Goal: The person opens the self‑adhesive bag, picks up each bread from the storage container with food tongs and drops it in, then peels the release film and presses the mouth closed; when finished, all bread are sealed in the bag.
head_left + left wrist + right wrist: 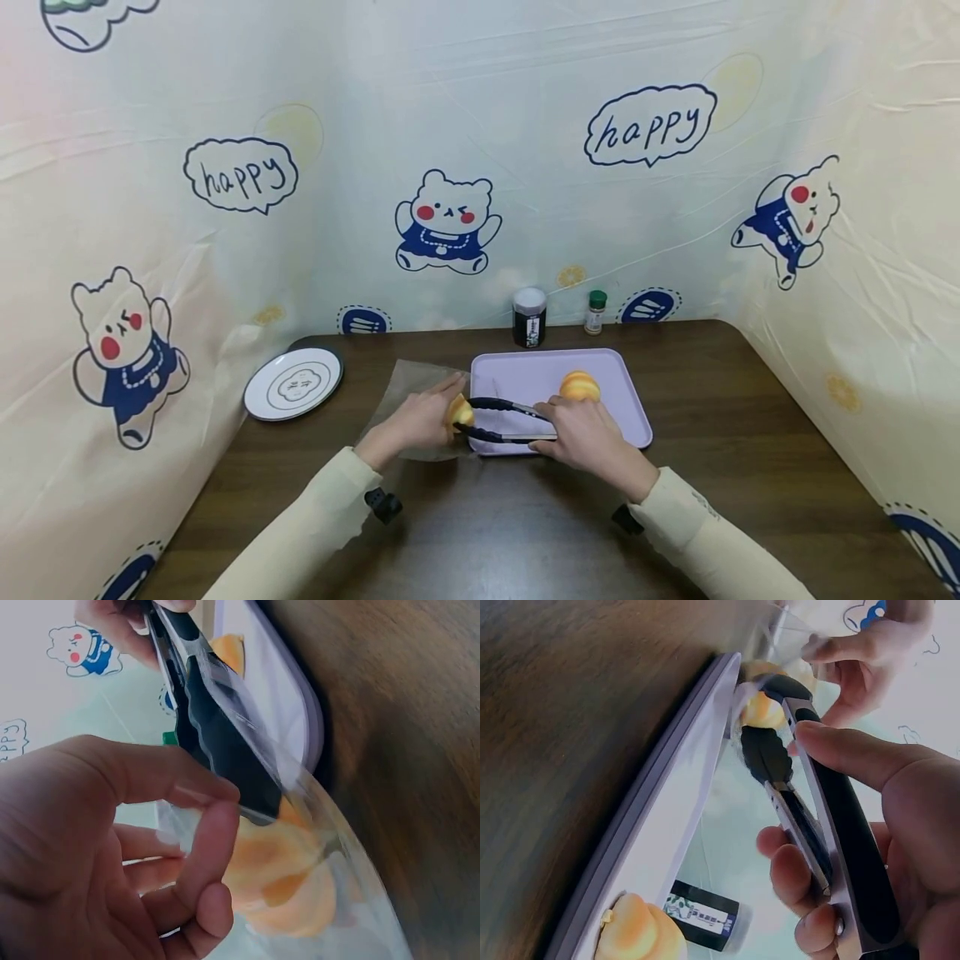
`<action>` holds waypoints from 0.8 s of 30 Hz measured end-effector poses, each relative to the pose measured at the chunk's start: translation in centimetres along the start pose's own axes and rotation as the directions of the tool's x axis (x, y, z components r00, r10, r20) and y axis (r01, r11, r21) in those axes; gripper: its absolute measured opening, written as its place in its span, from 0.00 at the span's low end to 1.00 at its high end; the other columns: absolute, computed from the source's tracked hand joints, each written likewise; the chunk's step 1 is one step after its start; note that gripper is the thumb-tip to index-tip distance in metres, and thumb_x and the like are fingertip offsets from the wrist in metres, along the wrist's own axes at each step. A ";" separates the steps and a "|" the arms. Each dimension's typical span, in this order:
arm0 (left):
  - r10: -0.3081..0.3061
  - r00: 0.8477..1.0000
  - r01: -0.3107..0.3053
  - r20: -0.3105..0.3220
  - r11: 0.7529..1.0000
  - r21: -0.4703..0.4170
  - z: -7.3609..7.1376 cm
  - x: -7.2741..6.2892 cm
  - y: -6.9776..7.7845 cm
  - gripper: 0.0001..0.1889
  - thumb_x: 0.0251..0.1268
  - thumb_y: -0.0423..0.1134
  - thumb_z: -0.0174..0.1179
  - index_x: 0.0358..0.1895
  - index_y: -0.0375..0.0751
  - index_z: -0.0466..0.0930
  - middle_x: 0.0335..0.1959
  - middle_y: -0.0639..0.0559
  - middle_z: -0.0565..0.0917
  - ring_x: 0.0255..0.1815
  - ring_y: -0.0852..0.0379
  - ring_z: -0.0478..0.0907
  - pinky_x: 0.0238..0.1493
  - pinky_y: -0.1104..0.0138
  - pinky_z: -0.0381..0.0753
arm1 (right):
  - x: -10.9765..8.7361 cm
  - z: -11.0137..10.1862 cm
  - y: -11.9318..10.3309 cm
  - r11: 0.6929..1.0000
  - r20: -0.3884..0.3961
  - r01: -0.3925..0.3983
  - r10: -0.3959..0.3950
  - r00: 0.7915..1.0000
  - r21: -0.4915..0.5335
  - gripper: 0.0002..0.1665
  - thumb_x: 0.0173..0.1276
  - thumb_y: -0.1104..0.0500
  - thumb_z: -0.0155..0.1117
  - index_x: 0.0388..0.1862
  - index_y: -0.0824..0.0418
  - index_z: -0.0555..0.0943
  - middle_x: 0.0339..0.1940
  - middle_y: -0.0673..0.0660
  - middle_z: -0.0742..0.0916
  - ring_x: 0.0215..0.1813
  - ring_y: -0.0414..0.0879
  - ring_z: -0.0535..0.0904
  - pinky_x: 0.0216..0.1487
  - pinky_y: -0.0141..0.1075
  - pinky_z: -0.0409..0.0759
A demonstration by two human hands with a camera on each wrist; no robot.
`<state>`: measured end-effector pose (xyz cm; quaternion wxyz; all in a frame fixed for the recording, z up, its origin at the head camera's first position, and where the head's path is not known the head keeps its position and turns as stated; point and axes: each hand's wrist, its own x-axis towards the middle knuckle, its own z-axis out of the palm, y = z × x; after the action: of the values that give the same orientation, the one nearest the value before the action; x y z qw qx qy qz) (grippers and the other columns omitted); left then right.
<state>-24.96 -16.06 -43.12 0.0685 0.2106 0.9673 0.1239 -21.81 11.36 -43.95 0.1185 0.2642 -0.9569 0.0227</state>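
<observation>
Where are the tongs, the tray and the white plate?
Tongs [845, 821]: right wrist view, on the black handle grip.
Tray [528, 379]: head view, on its bare lilac floor.
Plate [293, 384]: head view, on its printed middle.

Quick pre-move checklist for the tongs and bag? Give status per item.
1. Left hand pinching the clear bag: ok.
2. Right hand gripping the tongs: ok.
3. Tong tips inside the bag's mouth: ok, film shows over them.
4. Bagged bread roll free of the tips: cannot tell, they are right at it.
5. Tray bare of rolls: not ok, a second roll sits on it.
</observation>
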 end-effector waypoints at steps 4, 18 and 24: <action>0.000 1.000 0.001 0.013 1.000 -0.031 -0.1 0.1 0.1 0.48 0.50 0.36 0.72 0.77 0.41 0.59 0.80 0.46 0.59 0.70 0.42 0.72 0.56 0.47 0.79 | 0.0 -0.1 0.0 1.000 -0.017 0.025 -0.025 1.000 0.008 0.34 0.55 0.33 0.72 0.53 0.52 0.85 0.41 0.50 0.89 0.26 0.43 0.78 0.23 0.37 0.75; 0.017 1.000 -0.016 0.015 0.997 -0.077 -0.5 0.1 0.4 0.52 0.48 0.36 0.73 0.79 0.45 0.55 0.81 0.49 0.58 0.69 0.45 0.72 0.53 0.51 0.81 | 0.2 0.1 0.2 0.998 -0.081 0.054 -0.055 0.995 -0.012 0.34 0.56 0.32 0.72 0.55 0.51 0.84 0.42 0.50 0.89 0.25 0.43 0.78 0.19 0.35 0.72; 0.017 1.000 -0.017 0.001 0.999 -0.051 -0.6 0.0 0.2 0.55 0.43 0.37 0.75 0.79 0.43 0.55 0.81 0.48 0.57 0.75 0.43 0.67 0.63 0.47 0.76 | 0.3 0.5 0.4 0.998 -0.118 0.057 -0.059 0.991 -0.018 0.34 0.55 0.32 0.72 0.55 0.51 0.84 0.42 0.49 0.89 0.27 0.43 0.81 0.21 0.36 0.74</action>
<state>-25.03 -15.97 -42.48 0.0734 0.2171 0.9619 0.1488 -22.36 11.49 -44.41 0.1778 0.2891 -0.9402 0.0280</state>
